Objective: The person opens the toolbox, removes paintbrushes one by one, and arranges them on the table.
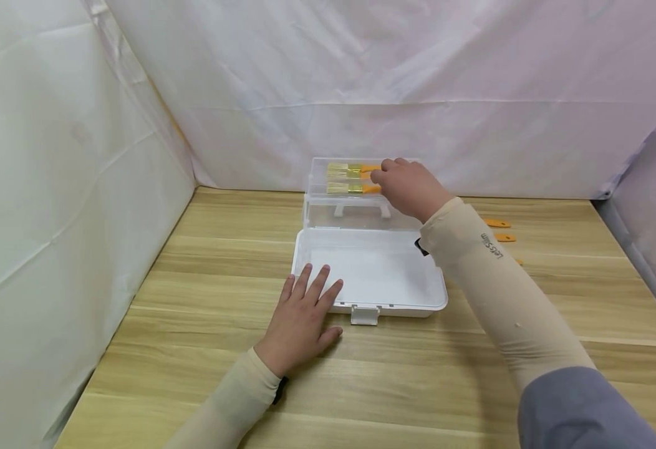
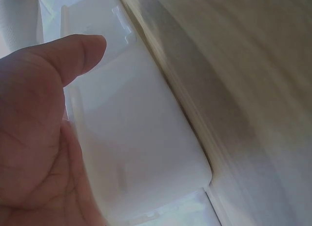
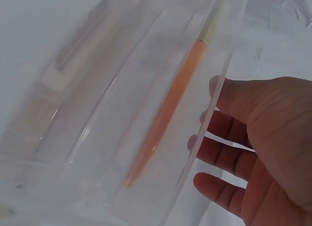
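Observation:
A white plastic box stands opened on the table, its clear upper part raised behind the base. Several flat paintbrushes with pale bristles and orange handles lie in the clear top section, bristles to the left. My right hand is over their handle ends. In the right wrist view its loosely bent fingers are at the clear rim, and one brush shows through the plastic. My left hand rests with spread fingers on the box's front left edge, the thumb near the front wall.
More orange handles lie on the wooden table to the right, partly hidden by my right forearm. A clear latch hangs at the box's front. White sheeting encloses the back and sides.

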`<state>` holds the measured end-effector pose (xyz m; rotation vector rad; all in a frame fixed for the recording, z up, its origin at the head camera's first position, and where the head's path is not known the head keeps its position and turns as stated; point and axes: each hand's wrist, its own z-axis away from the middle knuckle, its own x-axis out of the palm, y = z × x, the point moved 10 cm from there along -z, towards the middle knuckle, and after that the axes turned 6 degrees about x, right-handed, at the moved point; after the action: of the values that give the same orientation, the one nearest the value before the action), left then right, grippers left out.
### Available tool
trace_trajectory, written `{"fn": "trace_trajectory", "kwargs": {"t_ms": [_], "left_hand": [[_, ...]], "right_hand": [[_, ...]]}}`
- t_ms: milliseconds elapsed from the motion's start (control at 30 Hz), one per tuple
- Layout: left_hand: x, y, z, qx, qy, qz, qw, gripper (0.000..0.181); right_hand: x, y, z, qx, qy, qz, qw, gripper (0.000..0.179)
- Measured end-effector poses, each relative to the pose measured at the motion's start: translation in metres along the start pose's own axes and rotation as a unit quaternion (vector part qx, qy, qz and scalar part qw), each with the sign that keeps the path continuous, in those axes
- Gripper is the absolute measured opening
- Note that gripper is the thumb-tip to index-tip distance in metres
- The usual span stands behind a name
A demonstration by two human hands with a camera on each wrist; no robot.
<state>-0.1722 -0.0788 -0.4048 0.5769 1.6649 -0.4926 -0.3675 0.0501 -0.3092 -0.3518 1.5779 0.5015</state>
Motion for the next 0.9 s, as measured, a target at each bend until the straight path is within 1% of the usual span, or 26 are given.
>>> {"fn": "trace_trajectory", "kwargs": {"t_ms": [233, 367, 533, 900], "left_hand": [[0.001, -0.001, 0.001, 0.0, 0.0, 0.002, 1.0, 0.08], [0.0, -0.001, 0.001, 0.0, 0.003, 0.003, 1.0, 0.08], [0.0, -0.001, 0.002, -0.001, 0.005, 0.005, 1.0, 0.08], [0.0, -0.005, 0.002, -0.003, 0.005, -0.004, 1.0, 0.08]], "right_hand": [[0.007, -0.003, -0.008, 0.005, -0.034, 0.005, 0.9994, 0.03], [0.008, -0.005, -0.012, 0.004, -0.036, 0.009, 0.9993, 0.031], [0.009, -0.009, -0.017, 0.003, -0.04, 0.0, 0.9992, 0.031], [0.013, -0.009, -0.026, 0.01, -0.052, -0.009, 0.9986, 0.024]]}}
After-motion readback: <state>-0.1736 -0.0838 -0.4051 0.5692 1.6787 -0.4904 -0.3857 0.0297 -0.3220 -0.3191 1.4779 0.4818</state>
